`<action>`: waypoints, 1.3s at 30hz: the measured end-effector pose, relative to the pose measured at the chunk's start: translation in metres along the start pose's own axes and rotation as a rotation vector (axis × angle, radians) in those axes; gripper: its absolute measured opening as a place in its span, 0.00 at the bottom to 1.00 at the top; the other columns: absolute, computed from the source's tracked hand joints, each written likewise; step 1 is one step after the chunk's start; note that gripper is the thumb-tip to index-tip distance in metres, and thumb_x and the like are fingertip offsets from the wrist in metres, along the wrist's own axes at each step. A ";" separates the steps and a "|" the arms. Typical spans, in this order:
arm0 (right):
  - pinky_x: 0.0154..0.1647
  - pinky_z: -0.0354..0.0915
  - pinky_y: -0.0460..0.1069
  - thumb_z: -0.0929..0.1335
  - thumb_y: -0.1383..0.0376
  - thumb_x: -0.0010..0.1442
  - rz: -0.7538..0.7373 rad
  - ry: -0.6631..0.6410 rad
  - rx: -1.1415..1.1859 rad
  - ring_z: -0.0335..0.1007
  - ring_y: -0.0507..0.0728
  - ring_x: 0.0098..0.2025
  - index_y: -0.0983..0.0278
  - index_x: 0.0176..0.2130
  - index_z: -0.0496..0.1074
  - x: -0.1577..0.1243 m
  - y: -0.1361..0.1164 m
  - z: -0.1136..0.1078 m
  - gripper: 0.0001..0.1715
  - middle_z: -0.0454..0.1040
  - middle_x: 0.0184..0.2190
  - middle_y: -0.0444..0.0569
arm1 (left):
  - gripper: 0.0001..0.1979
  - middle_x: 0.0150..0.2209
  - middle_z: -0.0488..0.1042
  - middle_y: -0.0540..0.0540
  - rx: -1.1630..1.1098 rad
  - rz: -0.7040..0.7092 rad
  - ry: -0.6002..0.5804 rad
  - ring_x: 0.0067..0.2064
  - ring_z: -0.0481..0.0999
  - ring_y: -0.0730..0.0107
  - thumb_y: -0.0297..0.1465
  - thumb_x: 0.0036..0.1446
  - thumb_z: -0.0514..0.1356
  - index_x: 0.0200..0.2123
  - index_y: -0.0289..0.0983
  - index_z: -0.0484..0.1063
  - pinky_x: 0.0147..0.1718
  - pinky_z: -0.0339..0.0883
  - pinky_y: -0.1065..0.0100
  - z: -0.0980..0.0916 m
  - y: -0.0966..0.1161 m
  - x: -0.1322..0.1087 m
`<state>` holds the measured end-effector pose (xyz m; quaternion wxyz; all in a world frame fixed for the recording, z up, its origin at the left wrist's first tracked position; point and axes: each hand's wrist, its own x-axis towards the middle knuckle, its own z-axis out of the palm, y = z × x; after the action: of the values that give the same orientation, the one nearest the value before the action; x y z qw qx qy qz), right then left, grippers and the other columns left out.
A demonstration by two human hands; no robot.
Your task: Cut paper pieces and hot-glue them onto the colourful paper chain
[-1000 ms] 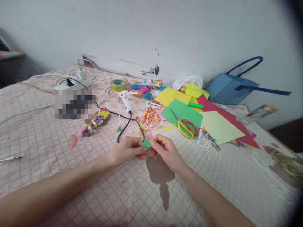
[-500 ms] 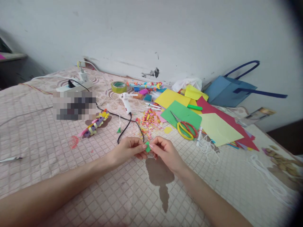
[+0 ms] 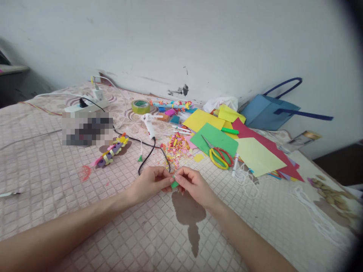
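Both hands meet at the middle of the table, pinching one small piece of green paper point(image 3: 175, 184) between them. My left hand point(image 3: 153, 182) grips its left side with thumb and fingers closed. My right hand point(image 3: 193, 184) closes on its right upper side, covering part of it. Just beyond the fingers lies a heap of pink, yellow and orange paper scraps point(image 3: 178, 145). A white glue gun point(image 3: 149, 126) stands behind my left hand, its black cord looping toward the fingers. To the right, scissors point(image 3: 219, 156) with yellow and red handles rest on a green sheet point(image 3: 215, 138).
A power strip point(image 3: 87, 107), tape roll point(image 3: 141, 107) and decorated purple-yellow strip point(image 3: 112, 153) lie left. Yellow paper point(image 3: 202, 120), red paper point(image 3: 255, 145), white string point(image 3: 246, 183) and a blue bag point(image 3: 269, 109) are at right. A brown stain point(image 3: 188, 209) marks the cloth.
The green piece has turned and dropped slightly between the fingers, and my right fingertips now cover more of it. The whole view has shifted a little.
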<state>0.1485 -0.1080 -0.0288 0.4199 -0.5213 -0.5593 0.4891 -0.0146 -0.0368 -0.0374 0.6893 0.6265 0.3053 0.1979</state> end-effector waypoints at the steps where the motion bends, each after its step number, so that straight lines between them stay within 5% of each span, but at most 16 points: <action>1: 0.22 0.59 0.44 0.63 0.56 0.62 -0.010 -0.005 -0.027 0.60 0.48 0.21 0.63 0.30 0.65 0.001 0.000 0.000 0.14 0.64 0.20 0.39 | 0.13 0.22 0.74 0.50 -0.025 -0.010 0.002 0.26 0.72 0.76 0.38 0.50 0.63 0.26 0.33 0.69 0.27 0.65 0.74 0.000 0.000 0.000; 4: 0.24 0.62 0.44 0.58 0.55 0.64 -0.071 0.084 -0.311 0.64 0.49 0.23 0.62 0.29 0.65 0.007 0.002 -0.015 0.18 0.67 0.21 0.40 | 0.14 0.22 0.75 0.49 -0.089 -0.060 0.017 0.25 0.72 0.75 0.39 0.48 0.64 0.27 0.33 0.69 0.28 0.66 0.73 -0.001 0.004 0.001; 7: 0.31 0.64 0.46 0.61 0.56 0.61 -0.125 0.400 -0.731 0.68 0.53 0.29 0.62 0.30 0.66 0.013 0.007 -0.057 0.15 0.71 0.27 0.44 | 0.14 0.22 0.75 0.49 -0.111 -0.083 0.053 0.25 0.72 0.75 0.39 0.47 0.64 0.27 0.34 0.68 0.28 0.66 0.73 -0.002 0.010 0.001; 12: 0.44 0.60 0.57 0.67 0.58 0.51 -0.044 0.725 -0.929 0.65 0.63 0.41 0.62 0.30 0.62 0.016 0.029 -0.143 0.11 0.68 0.32 0.53 | 0.14 0.22 0.74 0.51 -0.144 -0.080 0.086 0.25 0.71 0.75 0.40 0.47 0.64 0.28 0.34 0.67 0.30 0.65 0.72 -0.003 0.013 0.002; 17: 0.40 0.61 0.56 0.69 0.59 0.47 0.038 0.778 -0.933 0.66 0.64 0.39 0.60 0.31 0.59 0.018 0.052 -0.166 0.16 0.67 0.31 0.52 | 0.14 0.20 0.70 0.53 -0.132 -0.053 0.104 0.23 0.66 0.79 0.39 0.48 0.63 0.26 0.34 0.66 0.27 0.60 0.74 -0.003 0.012 0.002; 23: 0.42 0.61 0.57 0.69 0.53 0.49 -0.022 0.834 -0.723 0.64 0.65 0.44 0.61 0.33 0.58 0.020 0.046 -0.160 0.20 0.67 0.37 0.56 | 0.13 0.22 0.68 0.54 -0.128 -0.029 0.119 0.23 0.64 0.80 0.38 0.49 0.63 0.29 0.34 0.67 0.25 0.57 0.75 -0.004 0.012 0.001; 26: 0.36 0.63 0.54 0.65 0.48 0.52 -0.085 0.811 -0.512 0.66 0.60 0.38 0.61 0.38 0.56 0.022 0.034 -0.148 0.24 0.65 0.36 0.52 | 0.13 0.22 0.69 0.54 -0.216 -0.034 0.111 0.23 0.66 0.80 0.37 0.48 0.64 0.29 0.34 0.67 0.26 0.59 0.74 -0.004 0.013 0.000; 31: 0.22 0.60 0.47 0.67 0.48 0.51 -0.105 0.559 -0.168 0.60 0.51 0.20 0.59 0.34 0.59 0.022 0.012 -0.083 0.20 0.61 0.24 0.39 | 0.16 0.28 0.75 0.49 -0.400 -0.088 0.072 0.27 0.73 0.76 0.35 0.45 0.67 0.29 0.34 0.64 0.32 0.66 0.70 -0.003 0.013 0.001; 35: 0.20 0.59 0.45 0.69 0.53 0.53 -0.064 0.361 0.078 0.58 0.49 0.20 0.59 0.32 0.62 0.011 0.000 -0.019 0.16 0.62 0.22 0.38 | 0.17 0.29 0.76 0.47 -0.421 -0.085 0.063 0.30 0.75 0.73 0.35 0.43 0.68 0.29 0.34 0.64 0.33 0.66 0.68 -0.002 0.010 0.001; 39: 0.23 0.58 0.44 0.72 0.58 0.50 -0.010 0.281 0.211 0.59 0.48 0.23 0.61 0.33 0.63 0.003 -0.002 0.010 0.16 0.64 0.24 0.38 | 0.14 0.26 0.73 0.51 -0.313 -0.013 0.091 0.28 0.71 0.76 0.36 0.46 0.67 0.28 0.34 0.66 0.31 0.64 0.71 0.000 0.008 -0.001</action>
<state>0.1383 -0.1060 -0.0282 0.5488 -0.5349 -0.4430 0.4652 -0.0140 -0.0365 -0.0297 0.7653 0.4998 0.3058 0.2665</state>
